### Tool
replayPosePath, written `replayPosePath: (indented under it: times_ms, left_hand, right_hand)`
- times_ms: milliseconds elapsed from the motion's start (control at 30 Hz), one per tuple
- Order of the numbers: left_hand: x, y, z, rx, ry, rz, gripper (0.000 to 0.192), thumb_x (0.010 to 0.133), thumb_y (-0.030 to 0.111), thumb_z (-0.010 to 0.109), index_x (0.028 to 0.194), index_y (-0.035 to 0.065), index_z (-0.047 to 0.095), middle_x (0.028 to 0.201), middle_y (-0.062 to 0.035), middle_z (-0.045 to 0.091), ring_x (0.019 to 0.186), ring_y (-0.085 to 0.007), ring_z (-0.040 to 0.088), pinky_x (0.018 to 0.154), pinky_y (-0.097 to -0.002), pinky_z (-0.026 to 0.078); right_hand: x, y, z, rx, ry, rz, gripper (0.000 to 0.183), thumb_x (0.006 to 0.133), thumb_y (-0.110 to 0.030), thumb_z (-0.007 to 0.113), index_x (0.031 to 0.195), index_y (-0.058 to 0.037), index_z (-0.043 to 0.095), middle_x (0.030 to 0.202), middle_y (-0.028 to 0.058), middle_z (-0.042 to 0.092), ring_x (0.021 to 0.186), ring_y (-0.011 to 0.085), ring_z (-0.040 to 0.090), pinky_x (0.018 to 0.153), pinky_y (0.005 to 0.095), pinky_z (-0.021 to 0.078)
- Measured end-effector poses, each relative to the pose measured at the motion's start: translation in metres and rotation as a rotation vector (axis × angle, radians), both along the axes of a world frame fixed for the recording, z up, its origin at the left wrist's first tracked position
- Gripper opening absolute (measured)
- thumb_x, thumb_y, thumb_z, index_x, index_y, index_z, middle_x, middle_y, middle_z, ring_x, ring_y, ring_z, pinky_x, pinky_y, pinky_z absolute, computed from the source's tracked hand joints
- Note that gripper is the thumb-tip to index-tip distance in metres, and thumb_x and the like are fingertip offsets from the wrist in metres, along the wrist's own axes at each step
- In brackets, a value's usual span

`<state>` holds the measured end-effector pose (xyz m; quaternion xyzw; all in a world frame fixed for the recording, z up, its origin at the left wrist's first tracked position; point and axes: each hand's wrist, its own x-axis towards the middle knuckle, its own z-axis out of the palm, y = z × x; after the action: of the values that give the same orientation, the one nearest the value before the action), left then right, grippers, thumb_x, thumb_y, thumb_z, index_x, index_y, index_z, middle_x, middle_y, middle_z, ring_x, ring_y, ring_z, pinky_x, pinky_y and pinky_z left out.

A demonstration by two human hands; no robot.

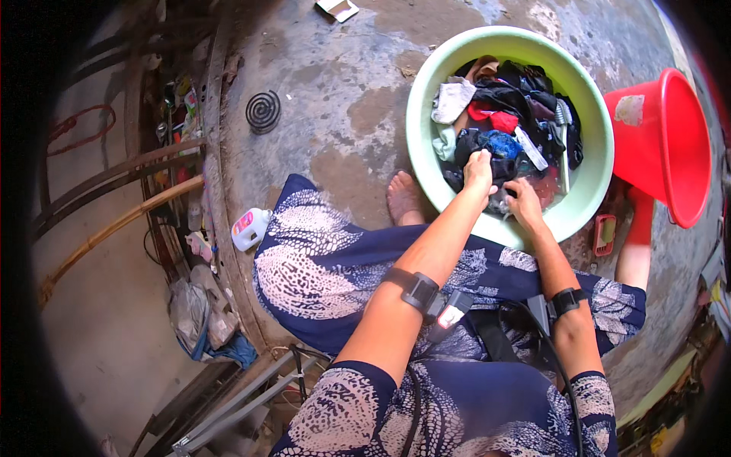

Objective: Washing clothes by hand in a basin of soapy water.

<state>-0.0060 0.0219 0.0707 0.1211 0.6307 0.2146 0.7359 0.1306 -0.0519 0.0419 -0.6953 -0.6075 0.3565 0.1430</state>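
Note:
A light green plastic basin [597, 143] stands before me, holding wet clothes in water. My left hand [478, 174] is closed on a piece of dark cloth [502, 170] near the basin's front. To its right, my right hand [522, 200] has bent fingers beside a greyish wet bit of cloth [499, 204]; whether it grips this is unclear. Beyond the hands lie a blue scrunched item [500, 144], red cloth [502, 121] and a pale grey cloth [453, 100]. A long-handled scrub brush [564, 123] rests against the right side, near a white strip-like object [531, 149].
A red bucket [637, 137] is right of the basin, with a red soap dish [604, 235] nearer me. A mosquito coil [263, 112] and a detergent jug [250, 229] are on the concrete floor at left. A bamboo pole [123, 223] and plastic bags [191, 305] line the left side.

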Motion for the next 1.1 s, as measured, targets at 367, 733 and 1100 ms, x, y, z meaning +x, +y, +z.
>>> replayPosePath:
  times_ms: [367,733,1100]
  left_hand:
    - [-0.001,0.021,-0.005,-0.145,-0.297,0.033,0.056,0.082,0.058,0.034,0.114,0.0129,0.043,0.115,-0.0114,0.049,0.105,-0.0316,0.046,0.085,-0.0511,0.035]
    - [0.014,0.039,0.08,0.13,-1.054,0.039,0.037,0.086,0.042,0.045,0.059,0.0166,0.046,0.053,0.0019,0.044,0.047,-0.0108,0.044,0.042,-0.0252,0.036]
    - [0.043,0.026,0.13,0.272,-0.219,0.195,0.026,0.085,0.032,0.049,0.073,0.0101,0.055,0.064,0.0001,0.052,0.055,-0.0102,0.049,0.045,-0.0237,0.039]
  right_hand:
    - [-0.018,0.045,0.127,0.139,0.639,-0.303,0.027,0.073,-0.005,0.049,0.1,-0.0046,0.056,0.093,0.0072,0.058,0.081,0.0122,0.055,0.07,0.0237,0.0453]
    - [-0.077,0.041,0.185,0.653,0.154,-0.243,0.016,0.074,-0.017,0.06,0.084,-0.0088,0.052,0.084,0.0121,0.047,0.075,0.0299,0.053,0.063,0.0375,0.0423]
    - [-0.038,0.071,0.174,0.569,0.01,-0.406,0.025,0.085,-0.025,0.046,0.077,-0.0021,0.052,0.066,0.0193,0.054,0.064,0.0387,0.052,0.055,0.0409,0.041]
